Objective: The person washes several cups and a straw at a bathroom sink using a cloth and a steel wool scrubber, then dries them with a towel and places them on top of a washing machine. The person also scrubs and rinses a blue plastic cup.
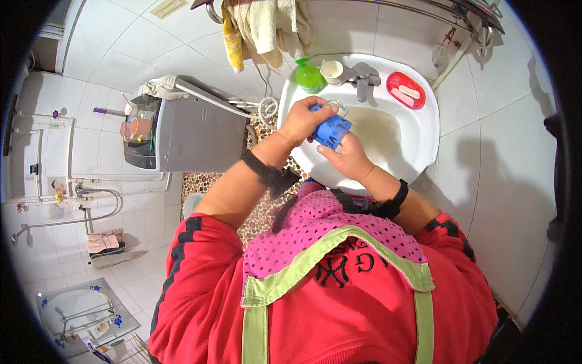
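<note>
A small blue item [331, 128] with dark printing is held between my two hands over the near left edge of the white sink [303, 164]. Its exact kind is not clear from here. My left hand [305, 120] is closed around its upper left part. From the lower right my right hand [348, 156] grips its lower end, thumb toward the left. The fingers are partly hidden behind the item. Beyond it, cloudy greyish water [379, 130] lies in the basin, and a pale ring-like rim [341, 109] shows just past my left fingertips.
Along the sink's back stand a green pump bottle [310, 77], a white cup [331, 71], the faucet [362, 85] and a red soap dish [405, 90] with two bars. Towels [262, 27] hang above. To the left is a grey washing machine [200, 130] with cups on it.
</note>
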Demonstrator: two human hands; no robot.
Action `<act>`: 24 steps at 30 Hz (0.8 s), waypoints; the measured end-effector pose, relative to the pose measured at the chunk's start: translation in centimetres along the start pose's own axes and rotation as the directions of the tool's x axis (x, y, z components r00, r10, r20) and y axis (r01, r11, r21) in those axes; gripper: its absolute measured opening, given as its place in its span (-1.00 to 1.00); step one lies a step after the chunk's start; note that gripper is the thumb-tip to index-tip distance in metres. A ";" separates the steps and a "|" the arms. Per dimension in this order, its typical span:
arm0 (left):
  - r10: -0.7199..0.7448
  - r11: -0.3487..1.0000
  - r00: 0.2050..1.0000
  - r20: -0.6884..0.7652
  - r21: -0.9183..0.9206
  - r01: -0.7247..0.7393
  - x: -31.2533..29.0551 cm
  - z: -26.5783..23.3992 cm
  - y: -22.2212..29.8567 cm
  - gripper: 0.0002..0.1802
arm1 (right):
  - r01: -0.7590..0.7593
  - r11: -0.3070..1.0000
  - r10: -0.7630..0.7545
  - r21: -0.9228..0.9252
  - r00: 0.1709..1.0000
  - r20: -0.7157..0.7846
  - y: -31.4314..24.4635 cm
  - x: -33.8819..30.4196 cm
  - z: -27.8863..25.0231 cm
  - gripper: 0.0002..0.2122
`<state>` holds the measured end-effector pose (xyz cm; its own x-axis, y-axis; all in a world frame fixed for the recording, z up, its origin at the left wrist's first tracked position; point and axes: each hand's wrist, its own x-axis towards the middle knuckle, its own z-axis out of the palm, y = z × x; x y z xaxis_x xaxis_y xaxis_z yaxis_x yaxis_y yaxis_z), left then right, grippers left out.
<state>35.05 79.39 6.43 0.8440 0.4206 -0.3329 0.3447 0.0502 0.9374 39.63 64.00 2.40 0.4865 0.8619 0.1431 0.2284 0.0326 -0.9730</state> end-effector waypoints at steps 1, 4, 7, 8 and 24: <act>0.093 0.996 0.995 -0.030 -0.010 -0.093 0.2 0.3 -0.5 -0.65 | -0.119 0.902 0.149 0.414 0.988 -0.042 -0.1 0.1 0.0 -0.75; 0.511 0.821 0.851 0.126 0.224 -0.526 -0.3 0.0 -2.2 -0.65 | -0.216 0.267 0.305 0.939 0.943 0.130 -0.4 0.1 -1.0 -0.70; 0.556 0.785 0.791 0.256 0.150 -0.601 -0.3 -1.0 -2.7 -0.35 | -0.235 0.465 0.297 0.854 0.950 0.100 -0.4 -0.1 -2.0 -0.70; 0.481 0.855 0.835 0.268 0.068 -0.514 -0.6 -1.3 -2.7 -0.26 | -0.210 0.595 0.274 0.776 0.960 0.049 -0.2 0.0 -2.3 -0.70; 0.761 0.543 0.607 0.231 0.286 -0.790 0.0 0.5 -2.1 -0.33 | -0.239 0.163 0.369 0.957 0.915 0.166 -0.6 0.5 -3.4 -0.69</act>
<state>34.56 78.81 4.40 0.8689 0.0845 0.4877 -0.3618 -0.5638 0.7424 42.64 62.65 3.64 0.3892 0.8843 -0.2580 -0.8864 0.2833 -0.3662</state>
